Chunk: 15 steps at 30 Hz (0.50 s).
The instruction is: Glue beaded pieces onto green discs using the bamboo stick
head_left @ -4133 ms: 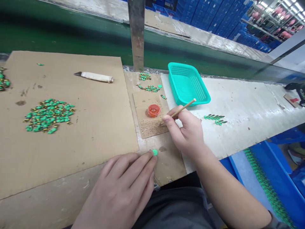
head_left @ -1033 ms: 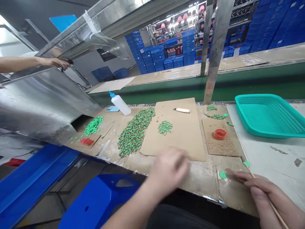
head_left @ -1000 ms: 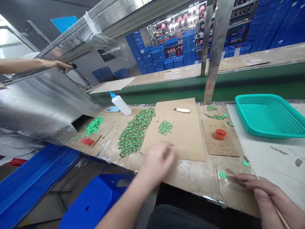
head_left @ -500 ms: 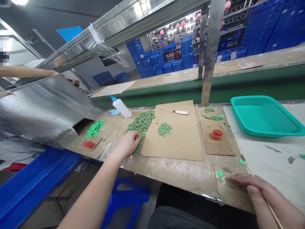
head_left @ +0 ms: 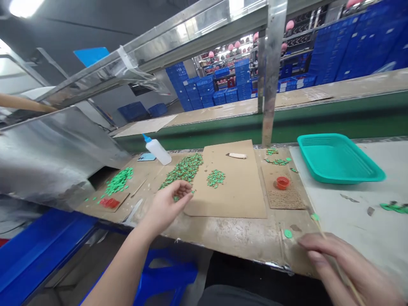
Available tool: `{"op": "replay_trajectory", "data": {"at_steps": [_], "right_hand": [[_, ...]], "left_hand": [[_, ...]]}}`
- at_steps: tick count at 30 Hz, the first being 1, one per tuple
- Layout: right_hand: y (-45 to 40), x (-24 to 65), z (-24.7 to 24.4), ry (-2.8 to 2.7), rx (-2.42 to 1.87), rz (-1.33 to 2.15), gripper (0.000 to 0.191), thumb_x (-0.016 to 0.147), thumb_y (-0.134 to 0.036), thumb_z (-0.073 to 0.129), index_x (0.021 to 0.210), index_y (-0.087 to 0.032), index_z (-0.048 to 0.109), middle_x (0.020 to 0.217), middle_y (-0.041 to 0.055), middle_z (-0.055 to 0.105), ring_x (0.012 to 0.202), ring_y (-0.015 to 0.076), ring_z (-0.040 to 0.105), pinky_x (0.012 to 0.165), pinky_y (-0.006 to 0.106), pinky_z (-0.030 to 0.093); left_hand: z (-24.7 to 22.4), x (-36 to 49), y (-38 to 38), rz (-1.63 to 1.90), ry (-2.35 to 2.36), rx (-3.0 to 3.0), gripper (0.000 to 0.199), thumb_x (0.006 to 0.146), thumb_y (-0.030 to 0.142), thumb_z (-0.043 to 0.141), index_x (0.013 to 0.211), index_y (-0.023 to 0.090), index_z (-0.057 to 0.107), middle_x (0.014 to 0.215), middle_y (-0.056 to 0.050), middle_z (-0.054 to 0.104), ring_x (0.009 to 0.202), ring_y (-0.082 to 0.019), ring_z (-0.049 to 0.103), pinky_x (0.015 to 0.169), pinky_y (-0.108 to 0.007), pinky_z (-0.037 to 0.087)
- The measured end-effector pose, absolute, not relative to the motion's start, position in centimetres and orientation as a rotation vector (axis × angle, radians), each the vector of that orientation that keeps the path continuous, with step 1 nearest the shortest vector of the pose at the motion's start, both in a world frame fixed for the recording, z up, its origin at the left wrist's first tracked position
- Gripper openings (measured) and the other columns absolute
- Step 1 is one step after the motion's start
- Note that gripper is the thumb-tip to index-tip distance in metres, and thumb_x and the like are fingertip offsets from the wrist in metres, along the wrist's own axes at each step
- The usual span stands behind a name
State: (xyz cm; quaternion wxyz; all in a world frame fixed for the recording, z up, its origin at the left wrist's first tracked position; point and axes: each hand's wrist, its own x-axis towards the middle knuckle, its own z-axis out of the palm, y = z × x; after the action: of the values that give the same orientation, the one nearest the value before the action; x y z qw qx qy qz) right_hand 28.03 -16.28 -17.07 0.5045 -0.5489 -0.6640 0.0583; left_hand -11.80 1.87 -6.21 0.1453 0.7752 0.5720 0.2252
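Just beyond the left hand [head_left: 165,206] — a long heap of small green-and-brown pieces [head_left: 186,166], its near end partly behind the knuckles. Fingers half curled, thumb forward; a green speck [head_left: 193,191] shows at the thumb tip, but from where I'm standing I can't tell if it's pinched or just lying behind. Smaller pile [head_left: 216,178] sits right of that hand, on the cardboard sheet [head_left: 236,199].

Right hand [head_left: 347,263], slightly blurred, is closed on a thin wooden stick [head_left: 320,228]. Far end runs out past the fingers to a green disc [head_left: 315,217]; contact unclear. Green button [head_left: 287,233] lies flat just left of the fingertips, apart from them. Red cup [head_left: 282,183] is ahead and left of that hand, teal basket [head_left: 338,159] straight out beyond it.

Handling, my read: pieces look light and hard, small enough to skid or scatter — take one by its sides, thumb and forefinger tips. Disc and button: thin, stiff, probably smooth; lift by the rim. Stick should be light and stiff, could snap if bent hard; hold it loosely around the middle, like a pen.
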Motion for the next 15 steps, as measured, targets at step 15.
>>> {"op": "replay_trajectory", "data": {"at_steps": [15], "right_hand": [[-14.2, 24.3, -9.4, -1.029, -1.267, 1.303, 0.026, 0.105, -0.041, 0.075, 0.090, -0.020, 0.074, 0.078, -0.0010, 0.069, 0.073, 0.0149, 0.062, 0.069, 0.028, 0.049]], "left_hand": [[-7.1, 3.1, -5.1, 1.028, 0.436, 2.597, 0.027, 0.105, 0.001, 0.065, 0.115, 0.026, 0.071, 0.104, -0.001, 0.087, 0.092, -0.014, 0.083, 0.087, -0.023, 0.067]]}}
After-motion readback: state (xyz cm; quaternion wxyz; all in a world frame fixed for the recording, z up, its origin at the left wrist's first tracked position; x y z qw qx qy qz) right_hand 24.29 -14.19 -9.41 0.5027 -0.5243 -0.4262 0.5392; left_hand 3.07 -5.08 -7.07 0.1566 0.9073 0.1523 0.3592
